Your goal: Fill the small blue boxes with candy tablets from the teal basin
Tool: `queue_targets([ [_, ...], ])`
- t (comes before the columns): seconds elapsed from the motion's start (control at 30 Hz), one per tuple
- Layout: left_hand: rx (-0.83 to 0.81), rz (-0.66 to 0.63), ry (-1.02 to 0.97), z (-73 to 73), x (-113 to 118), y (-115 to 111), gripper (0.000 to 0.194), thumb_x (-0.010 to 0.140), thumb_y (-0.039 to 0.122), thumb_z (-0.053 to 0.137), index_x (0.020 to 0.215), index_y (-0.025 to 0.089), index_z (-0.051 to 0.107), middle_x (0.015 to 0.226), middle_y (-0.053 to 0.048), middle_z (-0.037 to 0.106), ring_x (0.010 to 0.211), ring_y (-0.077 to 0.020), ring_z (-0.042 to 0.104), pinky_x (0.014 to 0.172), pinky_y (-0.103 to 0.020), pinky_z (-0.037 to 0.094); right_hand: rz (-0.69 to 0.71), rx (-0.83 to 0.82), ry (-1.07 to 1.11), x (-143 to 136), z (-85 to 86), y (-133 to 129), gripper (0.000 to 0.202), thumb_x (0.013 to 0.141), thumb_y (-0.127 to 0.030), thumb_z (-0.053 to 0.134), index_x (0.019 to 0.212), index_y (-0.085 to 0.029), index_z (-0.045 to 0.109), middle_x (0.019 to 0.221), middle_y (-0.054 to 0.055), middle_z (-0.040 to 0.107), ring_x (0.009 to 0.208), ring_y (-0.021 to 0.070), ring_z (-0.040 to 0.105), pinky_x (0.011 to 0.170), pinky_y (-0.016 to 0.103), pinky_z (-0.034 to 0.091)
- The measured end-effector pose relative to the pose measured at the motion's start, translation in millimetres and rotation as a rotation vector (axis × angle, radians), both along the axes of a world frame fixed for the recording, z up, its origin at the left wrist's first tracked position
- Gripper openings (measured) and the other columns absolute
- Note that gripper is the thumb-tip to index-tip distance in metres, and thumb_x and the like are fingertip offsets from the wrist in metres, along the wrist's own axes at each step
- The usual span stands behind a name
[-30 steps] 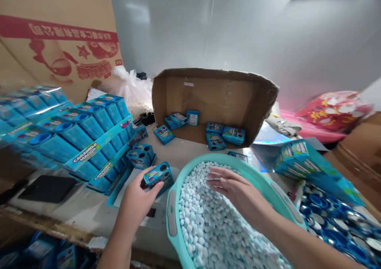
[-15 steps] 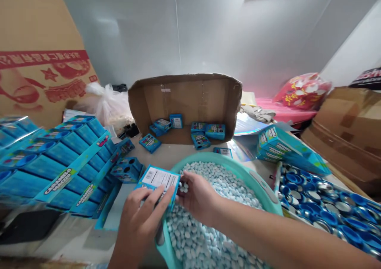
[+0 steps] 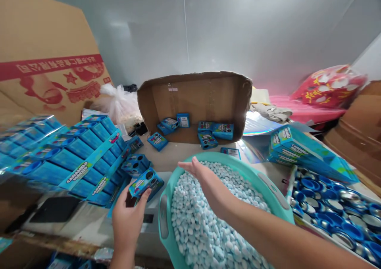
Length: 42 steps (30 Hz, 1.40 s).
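Note:
My left hand point(image 3: 131, 209) grips a small blue candy box point(image 3: 142, 184) between thumb and fingers, left of the tub. The box is tilted, its printed side and dark round spots facing up. Over the teal tub point(image 3: 165, 191) my right hand point(image 3: 208, 183) is open, fingers stretched out to the left, with nothing seen in it. Pale blue and white candies point(image 3: 190, 229) fill the tub; some just below this hand are blurred. More blue boxes point(image 3: 135, 164) stand on the table beyond my left hand.
Wrapped rows of blue packs point(image 3: 80, 162) stand at left. An open cardboard box point(image 3: 193, 98) lies on its side at the back, with several small blue boxes in it. At right are a tray of blue and silver round pieces point(image 3: 330, 213) and a blue display carton point(image 3: 309, 154).
My left hand has drawn the box left and turned it, away from the tub. My right hand has opened, and the candies it held are gone from it. The view has shifted left.

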<state>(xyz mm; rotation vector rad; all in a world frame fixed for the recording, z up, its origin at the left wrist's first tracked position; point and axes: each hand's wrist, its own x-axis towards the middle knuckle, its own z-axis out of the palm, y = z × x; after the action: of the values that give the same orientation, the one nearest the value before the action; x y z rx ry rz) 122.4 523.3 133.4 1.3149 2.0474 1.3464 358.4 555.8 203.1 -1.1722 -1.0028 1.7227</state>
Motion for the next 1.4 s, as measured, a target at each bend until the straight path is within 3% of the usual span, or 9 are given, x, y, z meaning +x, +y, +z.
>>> queue_targets([
  [0.1,-0.04,-0.15,-0.129,-12.1,-11,9,0.055,0.074,0.051,0.076,0.114,0.015,0.065,0.11,-0.012,0.074,0.105,-0.0305,0.07,0.093,-0.04,0.056,0.058,0.152,-0.159,7,4.0,7,0.051,0.098,-0.06,0.042,0.118,-0.023,0.072,0.141,0.008,0.059,0.137,0.0291,0.044,0.116,0.047,0.029],
  [0.2,0.01,-0.209,-0.143,-19.9,-16,8,0.068,0.074,0.045,0.079,0.132,0.016,0.057,0.132,-0.014,0.065,0.122,-0.0305,0.062,0.105,-0.043,0.05,0.284,0.418,-0.528,18,5.1,12,0.042,0.1,-0.046,0.044,0.122,-0.02,0.069,0.13,0.011,0.066,0.124,0.0295,0.056,0.108,0.047,0.04],
  [0.3,0.278,-0.093,-0.054,-20.3,-14,-14,0.062,0.081,0.035,0.076,0.138,0.022,0.054,0.142,-0.012,0.057,0.131,-0.0282,0.055,0.112,-0.044,0.045,0.543,0.701,-0.928,24,-1.1,13,0.038,0.097,-0.035,0.055,0.127,-0.015,0.066,0.13,0.016,0.063,0.123,0.0354,0.054,0.105,0.053,0.043],
  [0.43,0.543,0.029,0.241,-23.1,-17,-58,0.026,0.09,0.021,0.064,0.115,0.018,0.068,0.112,-0.011,0.07,0.107,-0.0238,0.067,0.094,-0.038,0.054,0.699,0.886,-1.114,23,-16.2,14,0.039,0.085,-0.027,0.072,0.121,-0.013,0.067,0.129,0.016,0.062,0.126,0.0385,0.048,0.105,0.052,0.043],
  [0.6,0.538,0.279,0.627,-47.3,-52,-85,0.019,0.079,0.014,0.074,0.098,0.014,0.07,0.088,-0.008,0.07,0.077,-0.0186,0.066,0.076,-0.032,0.055,0.743,0.844,-1.053,22,-26.1,22,0.017,0.085,-0.023,0.073,0.102,-0.022,0.073,0.107,0.007,0.067,0.106,0.0293,0.059,0.095,0.043,0.046],
  [0.8,0.4,0.688,0.271,-66.8,-111,-75,0.036,0.081,0.036,0.072,0.106,0.012,0.066,0.092,-0.007,0.067,0.077,-0.0184,0.065,0.073,-0.033,0.055,0.76,0.79,-1.023,18,-22.4,25,0.02,0.094,-0.017,0.053,0.078,-0.02,0.065,0.09,0.003,0.063,0.079,0.0187,0.06,0.073,0.033,0.043],
  [0.97,0.3,0.62,0.142,-80.8,-132,-63,0.042,0.077,0.035,0.074,0.111,0.013,0.065,0.09,-0.006,0.067,0.077,-0.0185,0.066,0.072,-0.032,0.055,0.704,0.814,-1.016,16,-22.9,27,0.024,0.095,-0.019,0.049,0.076,-0.02,0.062,0.085,0.003,0.063,0.079,0.0189,0.059,0.073,0.032,0.042],
  [1.17,0.398,0.589,0.085,-97.8,-133,-61,0.105,0.06,0.027,0.087,0.147,0.017,0.029,0.128,-0.014,0.055,0.091,-0.0176,0.068,0.081,-0.035,0.057,0.599,0.767,-1.053,17,-25.6,32,0.024,0.099,-0.023,0.045,0.09,-0.022,0.067,0.097,0.004,0.067,0.089,0.0217,0.062,0.077,0.033,0.044],
  [1.4,0.399,0.576,0.059,-94.2,-132,-60,0.102,0.059,0.03,0.088,0.145,0.014,0.036,0.125,-0.014,0.056,0.089,-0.019,0.068,0.087,-0.043,0.058,0.522,0.87,-1.043,9,-14.6,38,0.024,0.1,-0.021,0.046,0.091,-0.021,0.068,0.095,0.004,0.068,0.083,0.0199,0.062,0.073,0.031,0.045],
])
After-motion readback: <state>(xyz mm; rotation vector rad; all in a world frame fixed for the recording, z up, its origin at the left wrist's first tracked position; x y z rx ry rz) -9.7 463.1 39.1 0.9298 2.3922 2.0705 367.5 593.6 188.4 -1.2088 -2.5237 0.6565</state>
